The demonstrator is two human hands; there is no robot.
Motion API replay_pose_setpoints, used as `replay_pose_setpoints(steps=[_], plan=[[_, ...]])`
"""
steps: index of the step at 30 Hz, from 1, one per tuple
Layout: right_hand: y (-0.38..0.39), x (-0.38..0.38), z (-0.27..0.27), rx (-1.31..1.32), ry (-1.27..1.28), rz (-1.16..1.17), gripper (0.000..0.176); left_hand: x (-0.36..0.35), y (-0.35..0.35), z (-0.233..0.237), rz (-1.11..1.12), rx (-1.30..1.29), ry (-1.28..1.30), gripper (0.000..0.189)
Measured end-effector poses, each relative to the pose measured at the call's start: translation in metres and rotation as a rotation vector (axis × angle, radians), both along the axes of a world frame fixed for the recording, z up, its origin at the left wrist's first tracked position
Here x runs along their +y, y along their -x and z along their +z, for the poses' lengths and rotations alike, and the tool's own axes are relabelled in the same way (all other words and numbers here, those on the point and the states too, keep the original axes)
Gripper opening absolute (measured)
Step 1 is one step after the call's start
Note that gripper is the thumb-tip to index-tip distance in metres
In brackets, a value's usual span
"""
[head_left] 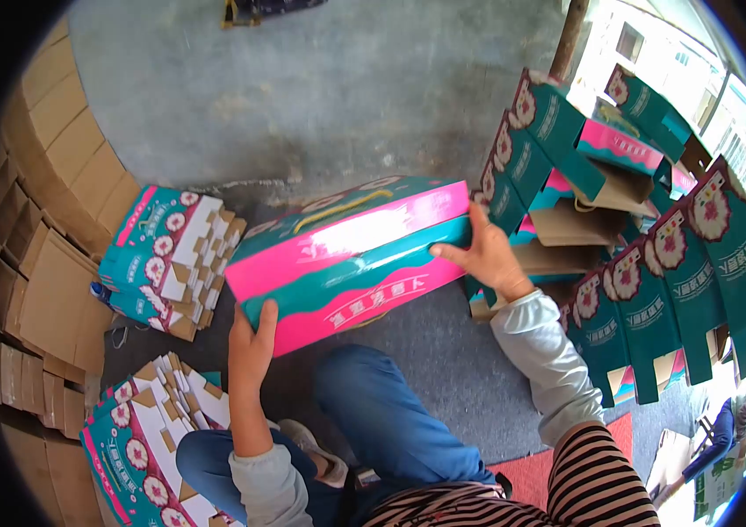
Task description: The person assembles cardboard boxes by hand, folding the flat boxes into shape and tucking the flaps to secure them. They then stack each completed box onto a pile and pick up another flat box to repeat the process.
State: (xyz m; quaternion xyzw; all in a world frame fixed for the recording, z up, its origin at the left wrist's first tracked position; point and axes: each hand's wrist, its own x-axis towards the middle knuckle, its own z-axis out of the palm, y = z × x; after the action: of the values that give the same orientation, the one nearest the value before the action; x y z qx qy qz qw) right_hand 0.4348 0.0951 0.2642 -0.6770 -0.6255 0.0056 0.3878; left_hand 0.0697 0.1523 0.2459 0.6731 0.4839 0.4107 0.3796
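A pink and teal cardboard gift box point(355, 255) with white lettering is held up in front of me, tilted so its right end sits higher. On its upper face lies a yellow cord handle point(342, 211). My left hand point(252, 344) grips the lower left end, thumb on the near face. Around the right end closes my right hand point(484, 255), its thumb pressed on the teal band. The fingers behind the box are partly hidden.
Flat printed cartons point(158, 250) are stacked at left, with another stack point(149, 448) nearer me. Brown cardboard boxes point(65, 299) line the left wall. Opened teal boxes point(645, 299) pile up at right. A red mat point(531, 474) lies by my legs; another person's arm point(698, 457) shows lower right.
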Motion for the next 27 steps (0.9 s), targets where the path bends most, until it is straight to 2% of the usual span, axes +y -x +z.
replay_pose_setpoints(steps=[2, 4, 6, 8, 10, 12, 14, 17, 23, 27], plan=[[-0.013, -0.018, -0.011, 0.135, 0.047, -0.012, 0.088, 0.001, -0.017, 0.003, -0.063, 0.078, 0.038, 0.062], [-0.030, -0.047, -0.033, 0.155, 0.144, -0.127, 0.085, -0.002, -0.043, 0.000, -0.115, 0.102, 0.091, 0.060], [-0.046, -0.079, -0.067, 0.224, 0.091, -0.133, 0.081, -0.008, -0.069, -0.014, -0.192, 0.192, 0.046, 0.057], [-0.060, -0.117, -0.098, 0.271, 0.188, -0.247, 0.080, -0.017, -0.093, -0.031, -0.287, 0.260, 0.079, 0.055], [-0.070, -0.156, -0.125, 0.192, 0.277, -0.375, 0.080, -0.029, -0.116, -0.052, -0.392, 0.295, 0.190, 0.054], [-0.080, -0.193, -0.155, 0.186, 0.235, -0.452, 0.081, -0.047, -0.132, -0.085, -0.399, 0.278, 0.189, 0.056], [-0.075, -0.212, -0.159, 0.232, 0.335, -0.462, 0.083, -0.068, -0.140, -0.114, -0.369, 0.238, 0.150, 0.059], [-0.082, -0.230, -0.193, 0.279, 0.297, -0.431, 0.083, -0.097, -0.133, -0.136, -0.310, 0.224, 0.049, 0.067], [-0.059, -0.263, -0.196, 0.323, 0.391, -0.461, 0.080, -0.118, -0.110, -0.138, -0.352, 0.316, 0.119, 0.068], [-0.069, -0.292, -0.202, 0.301, 0.414, -0.470, 0.079, -0.130, -0.126, -0.157, -0.465, 0.339, 0.213, 0.067]])
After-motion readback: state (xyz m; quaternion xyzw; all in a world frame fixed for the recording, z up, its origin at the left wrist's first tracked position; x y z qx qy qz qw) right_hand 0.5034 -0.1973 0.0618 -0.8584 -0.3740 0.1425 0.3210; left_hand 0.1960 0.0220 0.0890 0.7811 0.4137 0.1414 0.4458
